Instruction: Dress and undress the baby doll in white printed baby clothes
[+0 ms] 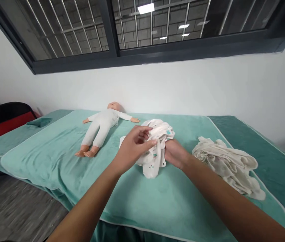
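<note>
A bunched white baby garment (155, 153) with small teal prints is held up between my hands over the green sheet. My left hand (134, 143) curves around its left side, thumb and fingertips pressing on the cloth. On the other side my right hand (176, 153) is closed on the fabric, its fingers largely hidden by the folds. Part of the garment hangs down below my hands. Beyond, to the left, a baby doll (102, 124) in a white suit lies on its back, arms spread and feet bare.
A crumpled pile of cream baby clothes (228, 164) lies to the right. The bed's green sheet (177, 205) meets a white wall (172, 87) below a barred window (147, 30). At the far left is a black and red object (8, 119); grey floor (18, 208) shows beside the bed.
</note>
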A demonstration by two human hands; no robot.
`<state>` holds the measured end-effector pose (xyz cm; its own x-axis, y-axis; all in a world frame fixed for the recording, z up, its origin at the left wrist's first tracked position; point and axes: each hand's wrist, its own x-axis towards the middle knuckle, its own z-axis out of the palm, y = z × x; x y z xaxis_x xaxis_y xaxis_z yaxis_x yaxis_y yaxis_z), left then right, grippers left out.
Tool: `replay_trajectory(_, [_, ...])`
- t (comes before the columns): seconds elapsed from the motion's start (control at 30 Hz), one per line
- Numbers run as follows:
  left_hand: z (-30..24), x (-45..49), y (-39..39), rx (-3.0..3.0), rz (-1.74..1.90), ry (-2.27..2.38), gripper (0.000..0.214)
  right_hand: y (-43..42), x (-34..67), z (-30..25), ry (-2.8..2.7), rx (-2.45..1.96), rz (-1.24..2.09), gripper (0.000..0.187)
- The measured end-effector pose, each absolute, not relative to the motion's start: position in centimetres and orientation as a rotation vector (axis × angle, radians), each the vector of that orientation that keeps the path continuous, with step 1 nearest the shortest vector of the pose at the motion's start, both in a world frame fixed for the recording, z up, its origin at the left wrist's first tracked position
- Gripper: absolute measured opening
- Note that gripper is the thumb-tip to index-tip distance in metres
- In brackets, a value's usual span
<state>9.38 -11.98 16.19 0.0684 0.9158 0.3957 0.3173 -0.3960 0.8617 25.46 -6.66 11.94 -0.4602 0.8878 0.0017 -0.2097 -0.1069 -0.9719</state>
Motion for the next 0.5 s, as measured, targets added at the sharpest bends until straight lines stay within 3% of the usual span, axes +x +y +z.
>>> replay_trajectory(0.07, [14.8,8.1,-12.7,1.88,1.361,1.254,0.047,-6.7,24.2,11.8,-1.152,-0.656,1.857,0.034])
replay_trajectory(0.2, [11.5,6.4,-12.4,1.76,1.425,1.338,0.103,-7.1,21.6,12.4,-1.031,-0.464,1.967,0.039])
replay_trajectory(0.23, [10.8,6.2,-12.2,1.688,1.451,1.345,0.104,-7.1,21.0,12.5,-1.03,-0.425,1.987,0.04])
replay_trajectory(0.4, [8.7,5.0,-12.3,1.319,1.681,1.46,0.064,-6.2,21.6,11.2,-1.281,-0.373,2.115,0.041])
replay_trajectory(0.5, [7.8,2.1,-14.1,1.278,1.766,1.608,0.065,-4.4,24.0,8.8,-1.419,-0.564,2.111,0.044])
